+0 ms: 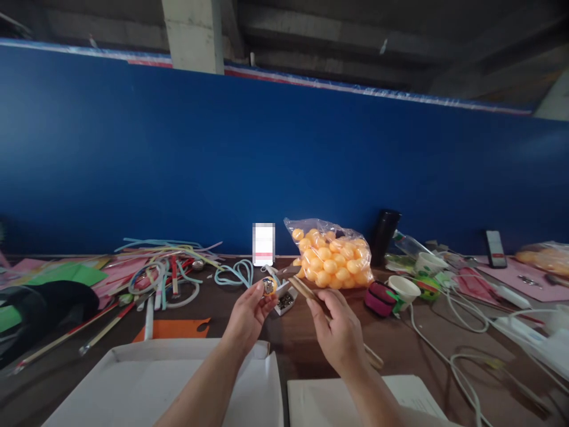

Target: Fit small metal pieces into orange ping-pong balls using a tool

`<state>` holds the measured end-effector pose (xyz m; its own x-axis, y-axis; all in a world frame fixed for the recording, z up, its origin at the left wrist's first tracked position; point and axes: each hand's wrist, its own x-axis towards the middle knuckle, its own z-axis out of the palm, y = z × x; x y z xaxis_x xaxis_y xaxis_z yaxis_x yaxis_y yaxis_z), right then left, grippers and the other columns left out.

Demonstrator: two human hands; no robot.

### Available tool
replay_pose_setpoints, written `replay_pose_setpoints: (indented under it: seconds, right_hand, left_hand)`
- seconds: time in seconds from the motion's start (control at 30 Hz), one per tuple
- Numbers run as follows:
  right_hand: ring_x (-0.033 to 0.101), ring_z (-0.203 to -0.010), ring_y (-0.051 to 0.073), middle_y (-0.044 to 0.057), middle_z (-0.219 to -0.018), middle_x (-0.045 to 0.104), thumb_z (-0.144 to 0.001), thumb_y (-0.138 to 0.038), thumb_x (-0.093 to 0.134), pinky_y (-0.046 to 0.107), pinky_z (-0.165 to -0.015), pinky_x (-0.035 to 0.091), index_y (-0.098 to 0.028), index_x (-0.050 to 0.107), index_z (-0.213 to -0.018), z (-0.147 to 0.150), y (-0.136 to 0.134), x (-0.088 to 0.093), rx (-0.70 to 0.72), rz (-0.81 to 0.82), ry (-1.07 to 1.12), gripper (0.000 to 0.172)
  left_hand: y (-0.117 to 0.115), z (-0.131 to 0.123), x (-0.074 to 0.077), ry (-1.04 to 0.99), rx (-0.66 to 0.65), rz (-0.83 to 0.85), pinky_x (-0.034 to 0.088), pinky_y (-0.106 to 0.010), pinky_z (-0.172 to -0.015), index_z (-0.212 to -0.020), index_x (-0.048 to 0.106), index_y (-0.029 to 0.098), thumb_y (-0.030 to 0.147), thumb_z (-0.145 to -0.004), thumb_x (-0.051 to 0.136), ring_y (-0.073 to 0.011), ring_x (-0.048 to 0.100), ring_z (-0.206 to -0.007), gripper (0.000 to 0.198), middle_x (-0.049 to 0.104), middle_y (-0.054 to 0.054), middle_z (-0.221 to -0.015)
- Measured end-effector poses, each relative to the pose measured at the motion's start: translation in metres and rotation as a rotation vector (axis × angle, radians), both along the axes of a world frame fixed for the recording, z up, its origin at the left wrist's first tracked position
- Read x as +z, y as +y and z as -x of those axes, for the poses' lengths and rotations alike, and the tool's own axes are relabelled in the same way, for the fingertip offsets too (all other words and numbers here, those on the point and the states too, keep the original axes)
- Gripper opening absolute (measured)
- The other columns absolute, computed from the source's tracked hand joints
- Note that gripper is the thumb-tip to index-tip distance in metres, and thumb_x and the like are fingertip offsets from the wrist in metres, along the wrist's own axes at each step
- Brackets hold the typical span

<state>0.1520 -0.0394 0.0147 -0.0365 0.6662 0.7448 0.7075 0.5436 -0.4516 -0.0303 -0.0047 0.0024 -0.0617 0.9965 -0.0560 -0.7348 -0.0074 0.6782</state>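
My left hand [253, 311] pinches a small round orange piece [269, 287], which looks like a cut table tennis ball with shiny bits inside. My right hand [335, 326] is closed around long light-brown wooden tongs [303, 289]; their tips point toward the left hand and the rear end shows below the palm. Between the hands, a little farther off, stands a small white box [287, 299] with dark metal bits in it. Behind the right hand lies a clear plastic bag full of orange balls [333, 261].
A phone [264, 244] leans upright against the blue partition [267, 148]. Tubes and coloured paper [89, 276] clutter the left. To the right are a purple pouch [381, 298], a paper cup [403, 292], a black bottle [386, 237] and white cables [444, 356]. A white tray [178, 379] lies in front.
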Motion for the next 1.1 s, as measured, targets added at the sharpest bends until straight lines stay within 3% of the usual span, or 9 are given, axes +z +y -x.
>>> replay_pose_setpoints:
  seconds: [0.53,0.9,1.1]
  right_hand:
    - [0.060,-0.083,0.018,0.006,-0.092,0.061,-0.092,-0.030,0.048,0.028,-0.076,0.047,-0.021,0.058,-0.098,0.0016,0.0021,-0.0062,-0.012,0.059,-0.064,0.015]
    - [0.061,-0.084,0.019,0.007,-0.093,0.063,-0.091,-0.030,0.048,0.028,-0.076,0.049,-0.019,0.059,-0.096,0.0021,0.0031,-0.0060,-0.053,-0.013,-0.053,0.016]
    - [0.062,-0.082,0.019,0.008,-0.090,0.063,-0.091,-0.030,0.048,0.029,-0.074,0.049,-0.020,0.059,-0.094,0.0028,0.0000,-0.0016,-0.054,-0.021,-0.040,0.016]
  left_hand:
    - [0.0037,-0.0004,-0.0055,0.064,-0.027,-0.062,0.054,-0.022,-0.068,-0.106,0.066,0.013,0.025,-0.073,0.072,-0.0106,0.064,-0.068,0.035,0.070,-0.007,-0.085]
    - [-0.0002,-0.0016,-0.0031,0.083,-0.017,-0.072,0.051,-0.023,-0.068,-0.110,0.065,0.014,0.027,-0.072,0.073,-0.0106,0.063,-0.070,0.041,0.069,-0.006,-0.086]
    - [-0.0003,-0.0025,-0.0016,0.091,0.019,-0.070,0.051,-0.023,-0.067,-0.102,0.066,0.015,0.026,-0.069,0.075,-0.0113,0.064,-0.070,0.037,0.068,-0.005,-0.086]
